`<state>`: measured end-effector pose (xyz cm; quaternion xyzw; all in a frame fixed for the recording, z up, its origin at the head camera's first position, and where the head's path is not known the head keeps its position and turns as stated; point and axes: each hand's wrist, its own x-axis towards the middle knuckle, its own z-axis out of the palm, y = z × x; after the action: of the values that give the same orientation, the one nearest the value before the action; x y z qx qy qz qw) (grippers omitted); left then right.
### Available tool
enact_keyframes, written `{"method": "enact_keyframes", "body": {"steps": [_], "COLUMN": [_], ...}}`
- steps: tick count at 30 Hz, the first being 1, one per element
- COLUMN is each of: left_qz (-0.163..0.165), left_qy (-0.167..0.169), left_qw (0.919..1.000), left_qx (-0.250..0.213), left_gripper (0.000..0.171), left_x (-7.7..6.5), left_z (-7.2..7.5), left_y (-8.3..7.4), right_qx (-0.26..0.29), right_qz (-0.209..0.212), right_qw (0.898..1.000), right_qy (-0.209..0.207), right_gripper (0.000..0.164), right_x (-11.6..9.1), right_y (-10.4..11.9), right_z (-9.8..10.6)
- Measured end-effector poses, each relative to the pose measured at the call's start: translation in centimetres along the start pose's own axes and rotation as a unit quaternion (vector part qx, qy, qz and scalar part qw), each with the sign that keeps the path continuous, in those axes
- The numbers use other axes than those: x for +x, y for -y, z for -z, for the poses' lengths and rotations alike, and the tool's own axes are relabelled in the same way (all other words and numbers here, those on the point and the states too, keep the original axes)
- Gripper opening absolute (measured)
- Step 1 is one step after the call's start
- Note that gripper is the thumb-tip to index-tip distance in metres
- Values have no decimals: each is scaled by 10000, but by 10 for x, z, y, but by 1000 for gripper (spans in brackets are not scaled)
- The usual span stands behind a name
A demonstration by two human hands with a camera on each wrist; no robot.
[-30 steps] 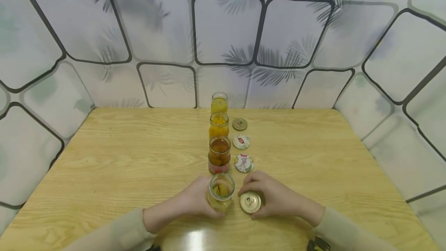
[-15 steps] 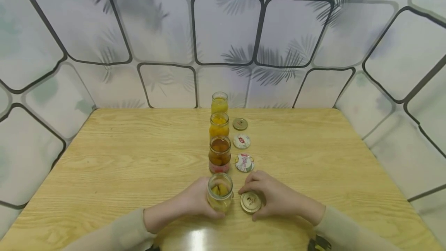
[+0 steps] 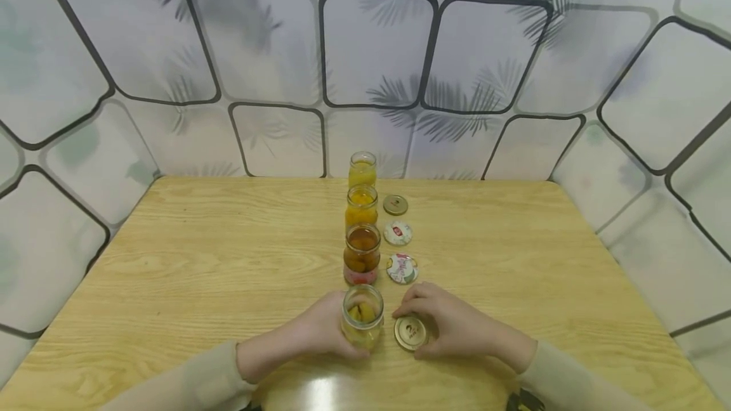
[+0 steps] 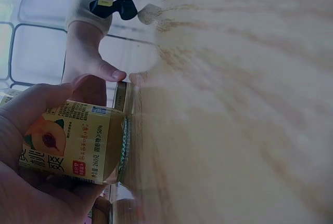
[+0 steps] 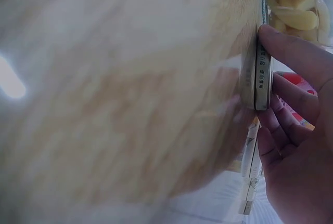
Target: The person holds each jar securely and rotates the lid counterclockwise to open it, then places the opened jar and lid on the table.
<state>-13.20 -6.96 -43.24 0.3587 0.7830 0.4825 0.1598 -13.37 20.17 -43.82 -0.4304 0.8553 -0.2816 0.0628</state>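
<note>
My left hand (image 3: 328, 327) grips an open glass jar of yellow fruit pieces in clear liquid (image 3: 364, 328), upright on the table. The left wrist view shows the same jar's yellow label (image 4: 67, 141) with a peach picture. Right beside it, a gold metal jar lid (image 3: 410, 333) lies flat, face up. My right hand (image 3: 457, 322) holds this lid by its rim, thumb on the near side and fingertips on the far side. In the right wrist view the lid's edge (image 5: 263, 78) rests against the tabletop between thumb and fingers.
Behind the held jar three more open jars stand in line: brown (image 3: 362, 255), orange (image 3: 362, 208) and yellow (image 3: 362, 173). Beside them lie a patterned lid (image 3: 402, 269), a white lid (image 3: 398, 233) and a gold lid (image 3: 395, 205). The wooden table (image 3: 228, 240) meets patterned walls.
</note>
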Motion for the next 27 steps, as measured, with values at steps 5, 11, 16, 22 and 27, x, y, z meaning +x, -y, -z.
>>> {"method": "enact_keyframes", "body": {"steps": [5, 11, 16, 22, 27], "left_qz": [76, 209, 419, 452, 373], "left_qy": [17, -54, -119, -129, -163], "left_qw": [10000, 9998, 9990, 9989, 9991], "left_qx": [-9, 32, 72, 22, 88], "left_gripper": [54, 55, 55, 54, 54], "left_x": [0, 1, 2, 2, 2], "left_z": [-1, -1, 0, 1, 1], "left_y": [-1, -1, -3, -4, -3], "right_qx": [17, -18, -106, -136, -154], "right_qz": [-246, -287, -314, -353, -340], "right_qw": [9997, 9996, 9994, 9993, 9993], "right_qy": [-28, -72, -37, 6, 13], "right_gripper": [56, 55, 55, 56, 56], "right_x": [0, 1, 1, 3, 4], "right_y": [2, 2, 2, 1, 1], "right_z": [1, 1, 1, 2, 2]}}
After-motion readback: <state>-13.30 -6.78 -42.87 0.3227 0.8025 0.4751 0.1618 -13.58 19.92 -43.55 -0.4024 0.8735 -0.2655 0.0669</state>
